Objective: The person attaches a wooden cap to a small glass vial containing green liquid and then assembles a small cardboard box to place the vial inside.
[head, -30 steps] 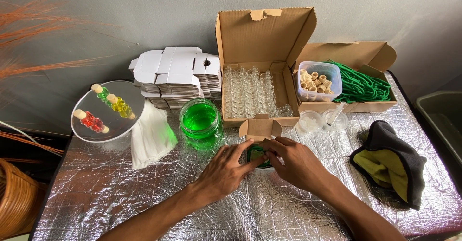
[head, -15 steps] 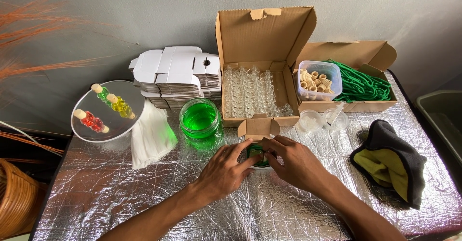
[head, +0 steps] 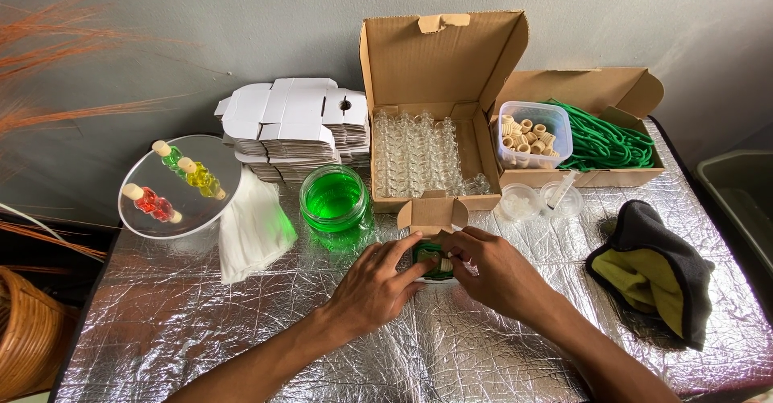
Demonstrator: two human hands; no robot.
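Head view is showing both hands meeting at the centre of a foil-covered surface [head: 161, 322]. The left hand [head: 378, 278] is gripping the near side of a small open cardboard box [head: 432, 226], fingers curled against its edge, while the right hand [head: 495, 266] is pinching a small cork-stoppered bottle of green liquid [head: 432, 256] that is lying in the box's mouth. The box's flap is standing up at 12 o'clock from the hands. A glass jar of green liquid [head: 334, 198] is sitting at 11 o'clock, just beside the box. A larger open carton holding clear glass vials [head: 419, 149] is resting at 12 o'clock, with a stack of flat white box blanks [head: 294, 125] to its left. A round mirror carrying coloured bottles [head: 181, 186] is lying at 10 o'clock, and a black and yellow cloth [head: 652, 270] at 3 o'clock.
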